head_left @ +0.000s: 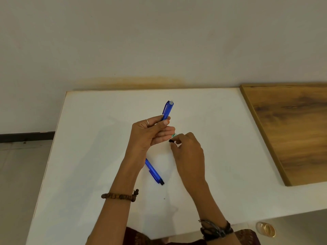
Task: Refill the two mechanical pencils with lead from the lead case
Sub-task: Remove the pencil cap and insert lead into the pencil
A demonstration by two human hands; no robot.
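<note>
Above white tabletop (92,156): left hand (150,133) gripping upright blue plastic mechanical pencil (167,110), right hand (189,147) pinching small clear green-labelled lead case (174,135) and black cap (171,141); second blue pencil (154,173) flat below.

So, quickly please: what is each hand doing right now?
Left hand: closed around the upright blue pencil.
Right hand: fingers pinched on a small black piece; what it is cannot be told.

lead case (174,135) mostly hidden by hands, lying pencil (154,172) partly under wrist
</note>
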